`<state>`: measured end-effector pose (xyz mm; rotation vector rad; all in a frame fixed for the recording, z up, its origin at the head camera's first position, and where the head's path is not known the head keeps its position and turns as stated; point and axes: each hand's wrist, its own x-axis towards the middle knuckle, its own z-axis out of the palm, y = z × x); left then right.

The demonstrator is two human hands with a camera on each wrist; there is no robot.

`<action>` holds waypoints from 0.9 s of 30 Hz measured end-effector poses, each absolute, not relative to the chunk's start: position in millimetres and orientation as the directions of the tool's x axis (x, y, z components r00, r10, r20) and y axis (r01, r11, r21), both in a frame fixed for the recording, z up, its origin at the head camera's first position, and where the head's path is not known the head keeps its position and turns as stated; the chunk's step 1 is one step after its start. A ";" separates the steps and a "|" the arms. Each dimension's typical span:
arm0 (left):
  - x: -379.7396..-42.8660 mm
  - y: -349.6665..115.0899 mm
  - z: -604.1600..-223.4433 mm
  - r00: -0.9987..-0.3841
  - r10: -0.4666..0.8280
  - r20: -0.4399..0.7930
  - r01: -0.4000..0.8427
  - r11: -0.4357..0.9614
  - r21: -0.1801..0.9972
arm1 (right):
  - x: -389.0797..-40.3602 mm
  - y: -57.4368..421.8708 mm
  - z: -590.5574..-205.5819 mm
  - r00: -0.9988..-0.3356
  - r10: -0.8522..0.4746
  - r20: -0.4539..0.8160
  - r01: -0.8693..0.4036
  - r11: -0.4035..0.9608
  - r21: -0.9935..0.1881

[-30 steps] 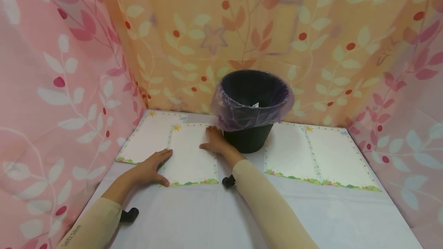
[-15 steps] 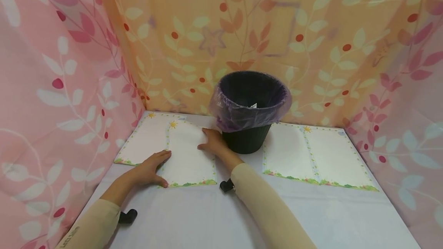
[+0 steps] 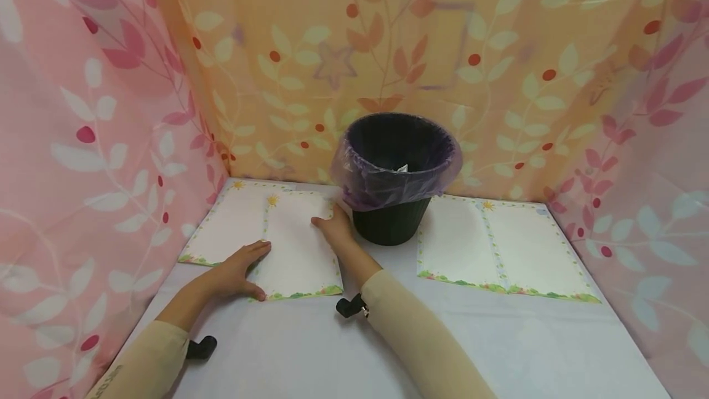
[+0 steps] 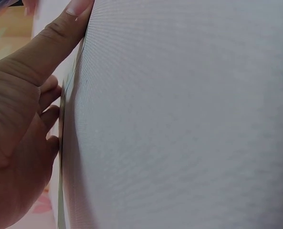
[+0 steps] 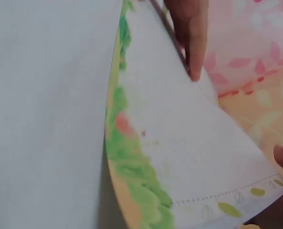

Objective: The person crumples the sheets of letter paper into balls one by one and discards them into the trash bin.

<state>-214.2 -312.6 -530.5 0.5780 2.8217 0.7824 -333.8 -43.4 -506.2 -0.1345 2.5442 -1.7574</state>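
Note:
A white paper sheet [image 3: 296, 251] with a sun and grass border lies between both hands in the head view, overlapping another bordered sheet [image 3: 232, 220] on its left. My left hand [image 3: 238, 273] rests at its left edge, fingers on the paper and thumb near the lower left corner; its thumb lies along the edge in the left wrist view. My right hand [image 3: 338, 233] touches the upper right edge, with its thumb spread over the sheet; its other fingers are partly hidden. In the right wrist view the sheet [image 5: 179, 129] bows up slightly off the cloth.
A black bin [image 3: 390, 223] with a purple liner [image 3: 388, 186] stands just right of my right hand. Two more bordered sheets, a left one [image 3: 451, 239] and a right one [image 3: 534, 251], lie beyond it. Patterned curtains [image 3: 388, 48] surround the white-covered table [image 3: 498, 350].
My right hand has turned slightly and shifted left at the sheet's edge. The sheet's upper part has slid a little left and its right side now bows. The left hand stays nearly still.

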 end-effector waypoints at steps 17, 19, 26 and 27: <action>-213.0 -314.4 -531.5 -0.926 0.370 -0.071 0.268 0.780 0.566 | -331.6 -35.4 -515.7 -0.987 -0.140 0.085 -0.121 0.279 -0.952; -212.8 -315.2 -531.3 -0.933 0.354 -0.071 0.253 0.782 0.569 | -331.0 -35.2 -514.2 -0.984 -0.146 0.098 -0.133 0.257 -0.957; -213.0 -314.9 -529.0 -0.947 0.319 -0.042 0.236 0.776 0.585 | -326.1 -34.7 -505.0 -0.980 -0.169 0.109 -0.132 0.133 -0.982; -213.5 -315.1 -529.3 -0.949 0.313 -0.039 0.232 0.773 0.590 | -324.8 -34.6 -503.2 -0.979 -0.173 0.110 -0.131 0.115 -0.985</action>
